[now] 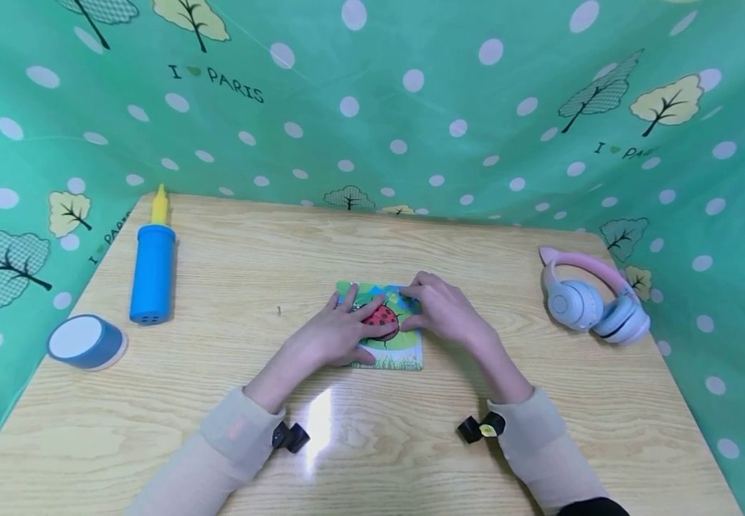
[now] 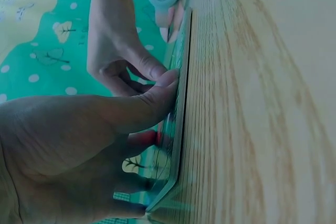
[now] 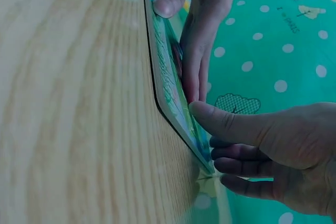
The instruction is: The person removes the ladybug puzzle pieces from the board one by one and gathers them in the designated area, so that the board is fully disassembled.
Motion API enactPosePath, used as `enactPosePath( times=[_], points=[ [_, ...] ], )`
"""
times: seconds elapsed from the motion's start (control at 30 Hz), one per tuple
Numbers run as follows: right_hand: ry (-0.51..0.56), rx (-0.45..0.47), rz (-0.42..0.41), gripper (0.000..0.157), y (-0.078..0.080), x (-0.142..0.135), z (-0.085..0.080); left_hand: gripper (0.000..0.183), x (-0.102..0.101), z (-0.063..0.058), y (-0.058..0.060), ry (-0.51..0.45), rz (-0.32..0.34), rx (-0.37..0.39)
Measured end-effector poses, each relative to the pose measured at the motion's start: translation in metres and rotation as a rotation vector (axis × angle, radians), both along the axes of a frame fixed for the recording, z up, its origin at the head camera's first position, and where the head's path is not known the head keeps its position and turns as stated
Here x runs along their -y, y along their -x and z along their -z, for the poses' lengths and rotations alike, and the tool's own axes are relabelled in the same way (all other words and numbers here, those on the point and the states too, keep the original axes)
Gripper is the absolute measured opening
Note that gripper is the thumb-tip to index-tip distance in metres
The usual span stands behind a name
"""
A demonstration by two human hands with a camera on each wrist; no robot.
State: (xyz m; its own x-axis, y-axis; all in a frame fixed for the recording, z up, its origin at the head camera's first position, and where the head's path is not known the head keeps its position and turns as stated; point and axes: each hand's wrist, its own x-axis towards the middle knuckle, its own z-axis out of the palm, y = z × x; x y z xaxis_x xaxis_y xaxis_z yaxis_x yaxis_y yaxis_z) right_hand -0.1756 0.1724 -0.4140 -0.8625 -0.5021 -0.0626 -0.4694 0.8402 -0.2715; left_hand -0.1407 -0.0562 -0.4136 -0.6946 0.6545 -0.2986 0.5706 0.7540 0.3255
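Observation:
A thin square board (image 1: 401, 360), apparently a ladybug picture puzzle, lies flat on the wooden table. A red ladybug with black spots (image 1: 381, 315) shows on a green leaf, with grass along the near edge. My left hand (image 1: 333, 335) rests across the board's left half, fingers spread, covering part of the ladybug. At the upper right part of the board, my right hand (image 1: 446, 309) touches the picture with thumb and fingertips. In the right wrist view its thumb (image 3: 205, 113) meets the board's face, while the other fingers reach past the edge.
A blue pump with a yellow nozzle (image 1: 153, 272) lies at the left. In front of it stands a blue container with a white top (image 1: 88, 342). Pink and white cat-ear headphones (image 1: 579, 304) lie at the right. Green dotted cloth (image 1: 372, 129) hangs behind the table.

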Motion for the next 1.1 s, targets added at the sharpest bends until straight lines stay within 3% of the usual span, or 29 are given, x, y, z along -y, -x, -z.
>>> enactPosePath(
  times=[0.3, 0.67, 1.1],
  points=[
    [0.062, 0.086, 0.070, 0.067, 0.008, -0.003, 0.009, 0.064, -0.001, 0.001, 0.000, 0.005, -0.009, -0.006],
    [0.121, 0.130, 0.041, 0.066, 0.010, -0.004, 0.010, 0.066, -0.001, 0.002, 0.001, 0.020, -0.013, -0.003],
    [0.135, 0.145, 0.070, 0.043, 0.011, -0.003, 0.012, 0.066, 0.000, 0.002, 0.001, 0.017, 0.001, -0.022]
  ],
)
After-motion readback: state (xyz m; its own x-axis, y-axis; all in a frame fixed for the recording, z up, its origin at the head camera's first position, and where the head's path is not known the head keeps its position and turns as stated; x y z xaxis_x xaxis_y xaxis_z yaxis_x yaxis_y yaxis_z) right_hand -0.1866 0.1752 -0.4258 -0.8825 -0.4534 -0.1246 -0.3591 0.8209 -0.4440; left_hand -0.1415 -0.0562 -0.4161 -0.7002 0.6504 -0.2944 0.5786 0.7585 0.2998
